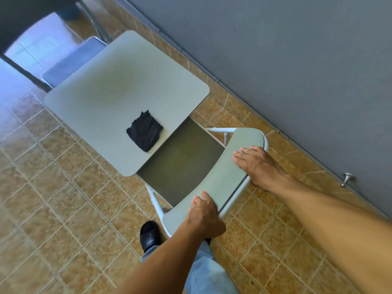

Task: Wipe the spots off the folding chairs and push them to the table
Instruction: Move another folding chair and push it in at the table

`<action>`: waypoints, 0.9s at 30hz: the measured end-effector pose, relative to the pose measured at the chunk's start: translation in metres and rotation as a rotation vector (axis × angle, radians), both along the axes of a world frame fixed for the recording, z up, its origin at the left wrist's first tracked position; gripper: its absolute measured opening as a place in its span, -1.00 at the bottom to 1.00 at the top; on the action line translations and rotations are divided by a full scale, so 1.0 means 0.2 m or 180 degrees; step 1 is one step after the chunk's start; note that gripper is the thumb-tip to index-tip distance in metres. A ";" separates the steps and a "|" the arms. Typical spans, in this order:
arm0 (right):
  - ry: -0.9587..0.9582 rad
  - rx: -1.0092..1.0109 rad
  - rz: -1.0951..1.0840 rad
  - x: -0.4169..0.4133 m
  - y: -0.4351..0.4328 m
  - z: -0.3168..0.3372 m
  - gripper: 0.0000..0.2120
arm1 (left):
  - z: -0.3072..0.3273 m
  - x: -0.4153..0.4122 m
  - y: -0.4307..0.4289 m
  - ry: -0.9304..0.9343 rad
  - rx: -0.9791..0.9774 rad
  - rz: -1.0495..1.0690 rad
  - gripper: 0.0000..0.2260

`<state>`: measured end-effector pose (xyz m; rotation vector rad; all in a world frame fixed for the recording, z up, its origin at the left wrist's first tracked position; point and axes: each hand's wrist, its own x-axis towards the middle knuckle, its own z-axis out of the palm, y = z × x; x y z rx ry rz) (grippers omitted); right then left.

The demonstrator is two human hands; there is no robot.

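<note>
1. The left hand (204, 217) is clamped over the near end of the chair's backrest (220, 179), fingers curled over the top edge and thumb tucked behind, a hold that suits steering.
2. The right hand (257, 164) lies at the far end of the same backrest, fingers together and laid flat on its face, palm wrapping the metal frame behind; it looks set for pushing rather than lifting.
3. Ahead of both hands, beyond the gap under the backrest, is the folding chair's seat (118, 96). A black cloth (145, 133) sits loose on the seat's near corner, just forward of the left hand (likely parked there so both hands are free).
4. No spots show on the seat, so wiping this chair seems finished and pushing is the step in hand.
5. Further out past the seat stands a second chair (72, 62), blue-tinted, under the dark edge of a table (21, 24).
6. A grey wall (297, 60) runs close beyond the right hand, leaving little room that side.
</note>
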<state>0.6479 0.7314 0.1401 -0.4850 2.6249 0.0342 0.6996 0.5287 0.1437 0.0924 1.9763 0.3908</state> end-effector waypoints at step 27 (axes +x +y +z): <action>-0.0050 0.0285 -0.0165 -0.30 -0.12 0.04 -0.46 | 0.04 -0.28 -0.13 0.0401 0.0323 -0.0693 -0.18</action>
